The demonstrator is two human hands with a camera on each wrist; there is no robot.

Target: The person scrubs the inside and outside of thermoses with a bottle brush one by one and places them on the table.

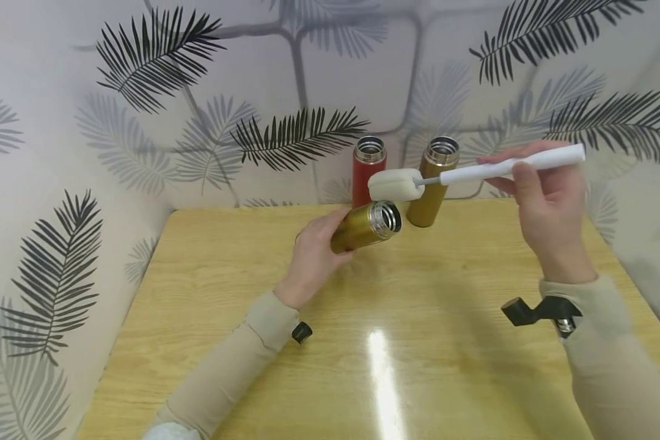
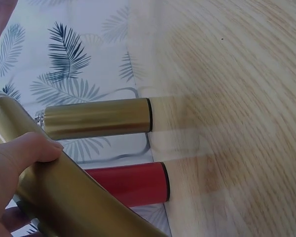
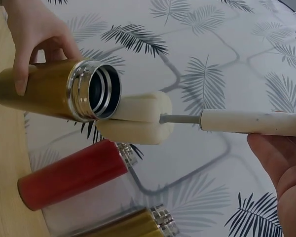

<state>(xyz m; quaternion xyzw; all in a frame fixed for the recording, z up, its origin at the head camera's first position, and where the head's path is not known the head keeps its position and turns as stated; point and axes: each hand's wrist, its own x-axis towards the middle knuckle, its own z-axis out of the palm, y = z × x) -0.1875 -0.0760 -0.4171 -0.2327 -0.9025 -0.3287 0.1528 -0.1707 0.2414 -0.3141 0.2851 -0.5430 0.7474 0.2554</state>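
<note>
My left hand (image 1: 316,253) grips a gold thermos flask (image 1: 357,231), tilted with its lidless steel mouth facing right. In the left wrist view the thumb lies across the side of that gold flask (image 2: 64,187). A white-handled bottle brush (image 1: 506,168) is pinched in my right hand (image 1: 552,205), its cream sponge head (image 1: 396,184) pointing left. In the right wrist view the sponge head (image 3: 138,118) lies just behind the flask's mouth (image 3: 104,91), outside the opening. Part of the right hand (image 3: 281,168) shows around the handle there.
Behind the held flask, a red flask (image 1: 365,171) and a second gold flask (image 1: 431,183) stand upright and lidless at the back edge of the wooden table (image 1: 242,244). A wall with leaf patterns (image 1: 352,79) rises right behind them.
</note>
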